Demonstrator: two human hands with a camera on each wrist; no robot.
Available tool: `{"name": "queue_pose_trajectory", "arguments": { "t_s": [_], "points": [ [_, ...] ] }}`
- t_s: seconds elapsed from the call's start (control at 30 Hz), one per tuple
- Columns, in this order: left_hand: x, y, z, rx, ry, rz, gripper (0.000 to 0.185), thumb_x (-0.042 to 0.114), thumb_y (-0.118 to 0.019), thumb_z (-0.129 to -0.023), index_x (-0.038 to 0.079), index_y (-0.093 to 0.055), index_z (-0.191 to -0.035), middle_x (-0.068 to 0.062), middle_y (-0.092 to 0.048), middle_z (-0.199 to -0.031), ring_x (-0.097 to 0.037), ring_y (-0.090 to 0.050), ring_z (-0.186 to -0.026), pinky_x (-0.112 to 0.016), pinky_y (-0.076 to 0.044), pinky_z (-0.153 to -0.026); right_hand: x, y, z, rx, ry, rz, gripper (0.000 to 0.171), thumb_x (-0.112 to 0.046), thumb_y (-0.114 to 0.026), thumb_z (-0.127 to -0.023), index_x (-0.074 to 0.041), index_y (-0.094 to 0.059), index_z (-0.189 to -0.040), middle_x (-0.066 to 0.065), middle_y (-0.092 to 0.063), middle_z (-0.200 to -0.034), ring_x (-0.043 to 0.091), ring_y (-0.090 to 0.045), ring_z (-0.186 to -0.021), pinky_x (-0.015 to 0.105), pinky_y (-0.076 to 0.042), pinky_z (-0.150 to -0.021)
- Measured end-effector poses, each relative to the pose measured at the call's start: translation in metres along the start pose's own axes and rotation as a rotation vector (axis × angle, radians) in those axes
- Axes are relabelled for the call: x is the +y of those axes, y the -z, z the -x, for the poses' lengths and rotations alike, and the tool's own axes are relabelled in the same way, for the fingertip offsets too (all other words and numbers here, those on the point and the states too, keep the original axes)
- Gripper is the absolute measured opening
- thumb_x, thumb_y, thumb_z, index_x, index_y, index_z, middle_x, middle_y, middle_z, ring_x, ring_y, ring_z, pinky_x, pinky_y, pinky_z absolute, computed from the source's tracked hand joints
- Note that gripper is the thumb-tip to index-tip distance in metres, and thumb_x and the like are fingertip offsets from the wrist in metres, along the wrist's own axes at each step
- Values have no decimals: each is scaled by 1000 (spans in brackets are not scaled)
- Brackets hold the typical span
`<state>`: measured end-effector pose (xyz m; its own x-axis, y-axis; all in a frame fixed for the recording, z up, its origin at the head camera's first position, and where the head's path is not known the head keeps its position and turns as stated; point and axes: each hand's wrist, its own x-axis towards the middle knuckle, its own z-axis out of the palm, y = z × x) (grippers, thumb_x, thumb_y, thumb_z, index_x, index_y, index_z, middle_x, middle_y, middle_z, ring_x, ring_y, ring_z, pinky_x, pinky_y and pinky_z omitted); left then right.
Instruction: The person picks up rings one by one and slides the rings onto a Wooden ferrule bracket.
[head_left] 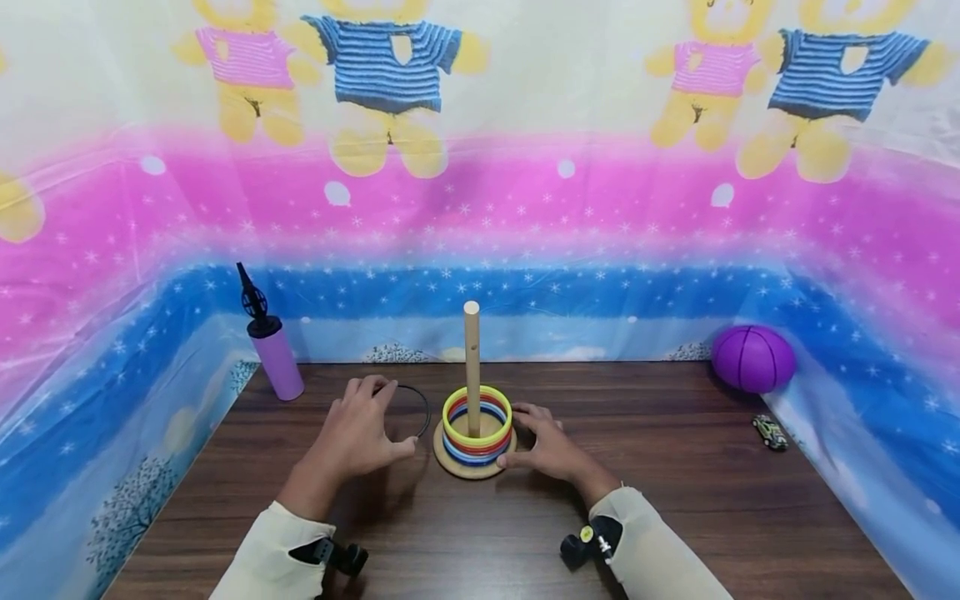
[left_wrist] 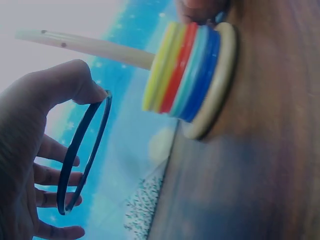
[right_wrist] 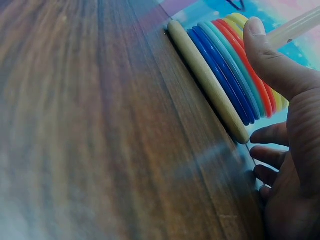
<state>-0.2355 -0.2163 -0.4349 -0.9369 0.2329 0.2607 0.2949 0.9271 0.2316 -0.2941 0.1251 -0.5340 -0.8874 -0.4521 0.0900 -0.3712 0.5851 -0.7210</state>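
My left hand [head_left: 358,427] holds a thin black ring [left_wrist: 76,142] above the table, to the left of a wooden ring stand. The stand has an upright peg [head_left: 472,358] and a round base [head_left: 471,473]. Around the peg lies a stack of coloured rings [left_wrist: 175,70], yellow on top, then red, light blue and dark blue. On the stack's right side is my right hand [head_left: 551,446], thumb in front and fingers spread by the rings and base. Whether it touches them I cannot tell. In the right wrist view, its thumb [right_wrist: 265,52] overlaps the rings.
A purple hand pump [head_left: 277,358] stands at the table's back left. At the back right sits a purple ball [head_left: 753,359] with dark lines, and a small toy car [head_left: 770,432] is in front of it. A printed cloth [head_left: 525,250] surrounds the wooden table [head_left: 465,542].
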Motion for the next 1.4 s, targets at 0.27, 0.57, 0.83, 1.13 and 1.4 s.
{"name": "queue_pose_trajectory", "arguments": {
  "t_s": [0.27,0.57,0.83,1.13,1.4],
  "points": [
    [2,13,-7,51,-19,53,91,49,-86,-84,-7,-60,-151,-28,-53,-158,-50,-48,-145,-75,-44,-115,-2,1,-1,-10,-1,-1,88,-45,-91,-90,-5,-55,-161,17,-41,-173,45,-27,-164,82,-12,-127],
    [6,32,-15,82,-47,61,92,48,-86,-85,-5,-58,-155,-27,-53,-160,-51,-47,-146,-76,-40,-116,-2,1,0,-12,-16,-4,90,-46,-91,-89,-7,-54,-162,18,-40,-174,46,-26,-165,83,-9,-127],
    [10,48,-21,146,-90,96,90,46,-88,-84,-4,-60,-153,-25,-54,-160,-50,-47,-145,-75,-41,-115,-2,0,0,-15,-6,-3,89,-45,-91,-90,-7,-54,-162,18,-40,-174,46,-26,-165,83,-10,-127],
    [19,77,-34,212,-141,131,86,40,-89,-85,-5,-60,-153,-25,-55,-159,-48,-46,-146,-74,-42,-116,-4,1,1,-13,-4,-14,88,-44,-91,-90,-6,-55,-161,19,-40,-174,46,-26,-164,79,-14,-127],
    [30,98,-49,242,-163,150,84,39,-89,-85,-3,-61,-152,-24,-55,-160,-48,-45,-148,-77,-36,-119,-3,1,1,-1,9,-2,85,-42,-91,-90,-6,-57,-159,18,-42,-172,45,-28,-163,76,-19,-125]
  ]
}}
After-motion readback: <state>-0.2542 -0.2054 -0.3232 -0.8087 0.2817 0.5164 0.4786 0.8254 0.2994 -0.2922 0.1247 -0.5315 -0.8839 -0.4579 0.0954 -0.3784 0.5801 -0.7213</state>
